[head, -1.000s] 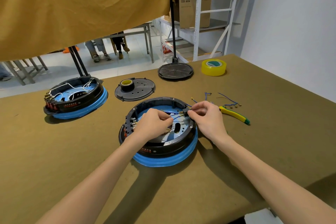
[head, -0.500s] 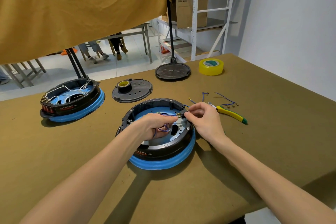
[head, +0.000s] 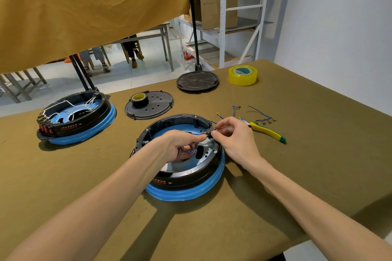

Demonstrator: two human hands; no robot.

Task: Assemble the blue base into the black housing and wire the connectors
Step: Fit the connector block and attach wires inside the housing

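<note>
The black housing sits in the middle of the olive-covered table, with the blue base showing as a ring under its lower edge and as a pale blue floor inside. Both hands meet over its far right rim. The left hand reaches in from the near side and hides much of the interior; its thumb and forefinger are pressed together on a small brass-tipped connector, and a loop of blue wire curls beneath the palm, where it runs I can't follow. The right hand is curled over the rim, fingertips pinched on something tiny right against the connector, too small and too covered to make out. Just past its knuckles lie yellow-and-green pliers, the jaw end tucked behind the hand, and a few loose blue wires with metal ends. To the left stands a second assembled unit full of white wiring. Behind are a black cover plate carrying a small tape roll, a round black stand foot and a yellow tape roll.
</note>
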